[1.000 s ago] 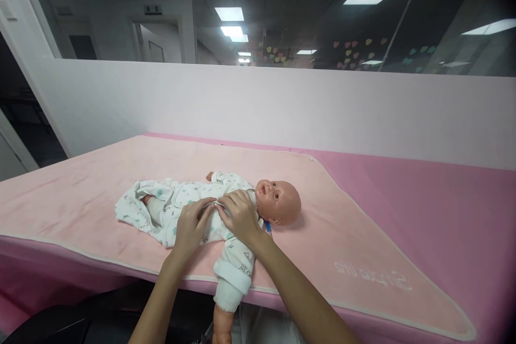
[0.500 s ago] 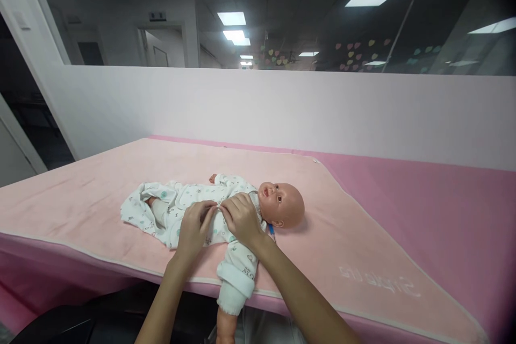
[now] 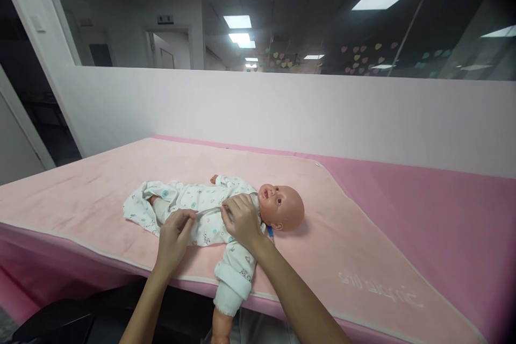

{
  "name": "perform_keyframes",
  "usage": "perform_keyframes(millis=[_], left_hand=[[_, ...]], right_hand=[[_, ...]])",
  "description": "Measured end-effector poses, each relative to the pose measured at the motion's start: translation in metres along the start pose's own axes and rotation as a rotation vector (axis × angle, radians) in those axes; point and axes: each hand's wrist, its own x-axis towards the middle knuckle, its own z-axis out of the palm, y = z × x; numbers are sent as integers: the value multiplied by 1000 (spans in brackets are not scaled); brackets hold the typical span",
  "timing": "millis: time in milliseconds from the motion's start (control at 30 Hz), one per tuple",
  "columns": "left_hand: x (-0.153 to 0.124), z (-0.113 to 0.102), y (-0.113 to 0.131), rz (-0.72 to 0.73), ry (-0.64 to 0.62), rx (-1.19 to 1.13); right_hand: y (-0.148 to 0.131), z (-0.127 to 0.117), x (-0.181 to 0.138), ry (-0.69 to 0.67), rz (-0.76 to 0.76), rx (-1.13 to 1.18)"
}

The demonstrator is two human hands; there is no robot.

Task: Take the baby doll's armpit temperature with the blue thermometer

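Observation:
A baby doll lies on its back across the pink mat, head to the right. It wears a white printed baby outfit; one sleeved arm hangs over the near edge of the table. My left hand pinches the edge of the outfit's front near the belly. At the doll's chest my right hand is closed on the same front edge, its fingertips partly hidden. Between the two hands the edge looks drawn into a straight line. A small blue piece shows beside the doll's neck.
The peach mat with white trim and faint lettering covers much of the table, over a darker pink cloth. Behind stands a white wall with a window above. A black object sits below the near left edge.
My left hand has moved left along the outfit's front, away from my right hand, which stays at the chest. The head view has shifted slightly.

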Motion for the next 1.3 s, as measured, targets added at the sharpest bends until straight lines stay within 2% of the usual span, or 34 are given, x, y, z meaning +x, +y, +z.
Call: perform_keyframes(millis=[100,433,633,867,1133,1300], left_hand=[[-2,0,0,-50,12,-28],[-1,1,0,40,20,62],[-3,2,4,-40,20,-34],[-2,8,0,-11,-27,31],[-1,4,4,-88,168,123],[-1,5,3,55,142,204]], right_hand=[[0,1,0,11,-36,7],[0,6,0,14,-122,-1],[0,6,0,16,-145,0],[1,7,-1,-6,-139,-8],[0,6,0,-23,-135,-5],[1,6,-1,-32,-120,-14]])
